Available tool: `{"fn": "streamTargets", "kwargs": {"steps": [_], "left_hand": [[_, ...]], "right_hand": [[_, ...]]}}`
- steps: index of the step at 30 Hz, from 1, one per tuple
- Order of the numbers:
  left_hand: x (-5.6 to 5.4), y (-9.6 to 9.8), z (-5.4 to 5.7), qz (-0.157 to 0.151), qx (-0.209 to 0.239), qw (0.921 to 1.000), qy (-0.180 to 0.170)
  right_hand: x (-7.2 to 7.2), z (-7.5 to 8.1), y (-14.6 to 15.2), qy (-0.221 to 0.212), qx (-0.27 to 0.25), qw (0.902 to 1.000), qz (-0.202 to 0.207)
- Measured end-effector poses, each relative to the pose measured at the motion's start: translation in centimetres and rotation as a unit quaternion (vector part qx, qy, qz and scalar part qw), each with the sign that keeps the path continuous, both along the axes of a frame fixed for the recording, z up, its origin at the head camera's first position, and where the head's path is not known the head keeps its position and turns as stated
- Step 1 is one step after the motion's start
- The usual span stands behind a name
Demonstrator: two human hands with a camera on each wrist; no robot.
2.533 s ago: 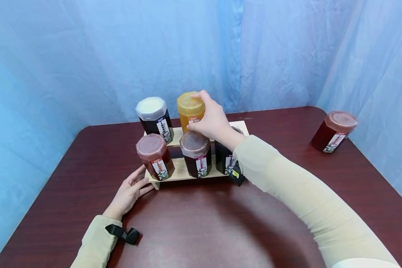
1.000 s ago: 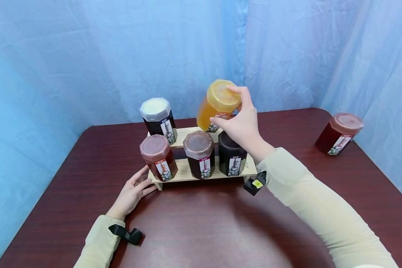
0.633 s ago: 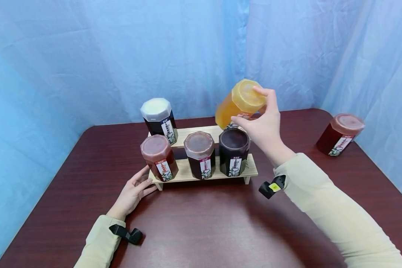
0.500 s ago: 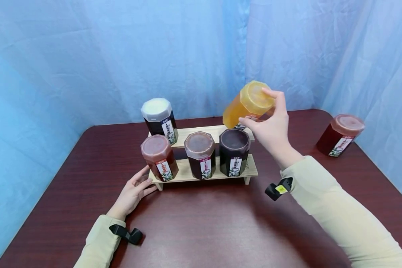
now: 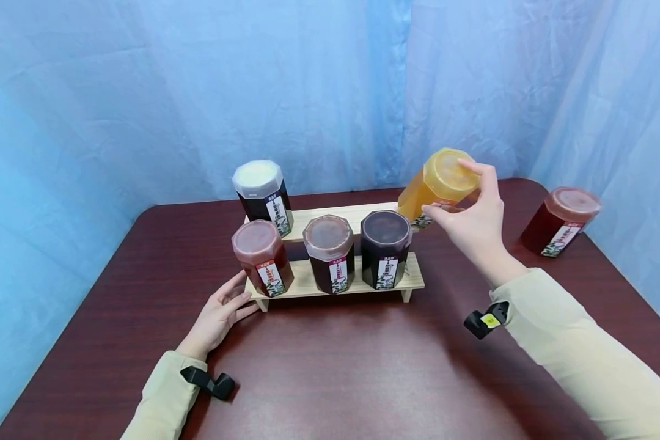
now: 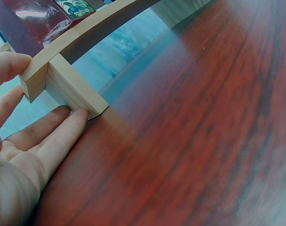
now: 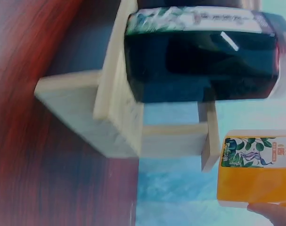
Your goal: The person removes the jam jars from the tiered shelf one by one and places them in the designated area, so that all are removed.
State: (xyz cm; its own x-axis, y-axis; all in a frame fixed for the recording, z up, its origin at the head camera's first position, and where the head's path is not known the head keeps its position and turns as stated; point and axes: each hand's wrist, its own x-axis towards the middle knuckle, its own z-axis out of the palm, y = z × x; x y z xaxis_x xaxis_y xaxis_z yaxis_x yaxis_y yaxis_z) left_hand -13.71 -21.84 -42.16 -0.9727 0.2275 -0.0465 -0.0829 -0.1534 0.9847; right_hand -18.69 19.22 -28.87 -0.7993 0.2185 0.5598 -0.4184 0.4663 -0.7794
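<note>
My right hand (image 5: pixel 473 220) grips a yellow jar (image 5: pixel 420 198) by its lid, thumb on the near side. The jar tilts, its base just off the right end of the upper shelf of a two-step wooden rack (image 5: pixel 338 215). In the right wrist view the base of this orange-filled jar (image 7: pixel 246 183) faces the shelf's end. At the rack's lower left end, my left hand (image 5: pixel 214 318) touches the wood with extended fingers; the fingertips (image 6: pixel 79 117) meet the leg. On the lower shelf stand a red jar (image 5: pixel 261 260) and two dark jars (image 5: pixel 330 260); a white-lidded dark jar (image 5: pixel 261 205) stands upper left.
Another red jar (image 5: pixel 555 223) stands by itself on the dark red wooden table (image 5: pixel 330 366), near its right edge. Blue curtains (image 5: pixel 253 91) hang behind the table and on both sides.
The yellow jar, lifted from the middle of the upper shelf by my right hand, has moved right, first up and then lower, and tilted. My left hand keeps its place on the rack.
</note>
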Motion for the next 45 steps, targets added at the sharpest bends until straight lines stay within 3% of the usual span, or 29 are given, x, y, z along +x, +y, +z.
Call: {"fn": "streamTargets", "kwargs": {"steps": [8, 13, 17, 30, 45], "left_hand": [[-0.1, 0.1, 0.1, -0.005, -0.005, 1.0, 0.006], [-0.1, 0.1, 0.1, -0.003, -0.002, 1.0, 0.009], [-0.1, 0.1, 0.1, -0.001, 0.002, 1.0, 0.006], [-0.1, 0.2, 0.1, 0.012, -0.012, 0.9998, -0.014], [0.1, 0.2, 0.3, 0.011, -0.01, 0.9998, -0.016]], "right_hand": [[0.2, -0.6, 2.0, -0.01, 0.024, 0.999, -0.037], [0.5, -1.5, 3.0, -0.045, 0.047, 0.9966, -0.051], [0.8, -2.4, 3.5, -0.078, 0.061, 0.9938, -0.05], [0.8, -4.7, 5.4, -0.118, 0.079, 0.9894, -0.032], [0.4, -6.5, 9.0, -0.162, 0.118, 0.9775, -0.066]]}}
